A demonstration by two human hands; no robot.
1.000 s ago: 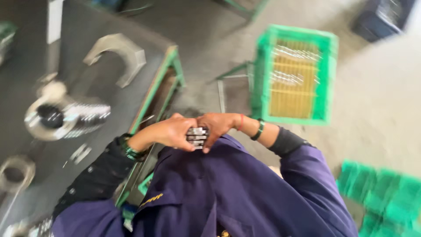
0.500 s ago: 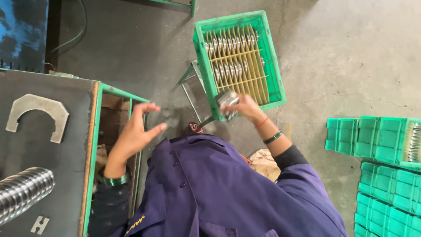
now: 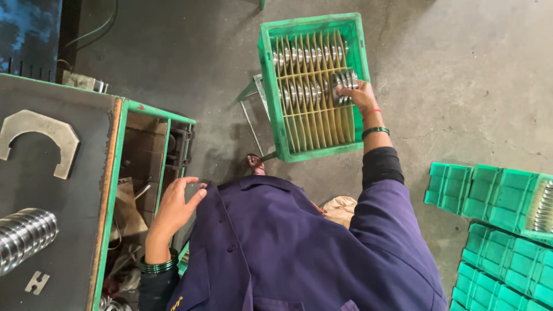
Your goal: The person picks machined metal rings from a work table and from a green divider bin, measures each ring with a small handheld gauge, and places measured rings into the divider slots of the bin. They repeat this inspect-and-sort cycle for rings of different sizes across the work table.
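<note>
Stacked steel rings (image 3: 26,236) lie on the dark workbench (image 3: 75,190). Left hand (image 3: 175,204) hovers empty, fingers spread wide, beside it. Right hand (image 3: 358,95) grips a small stack of metal rings (image 3: 344,80) over the green slotted crate (image 3: 271,103).

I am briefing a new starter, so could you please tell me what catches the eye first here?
The green slotted plastic crate of shiny metal rings on the concrete floor, upper centre. The right hand grips a small stack of metal rings over it; the left hand hangs open beside the green-framed workbench.
</note>
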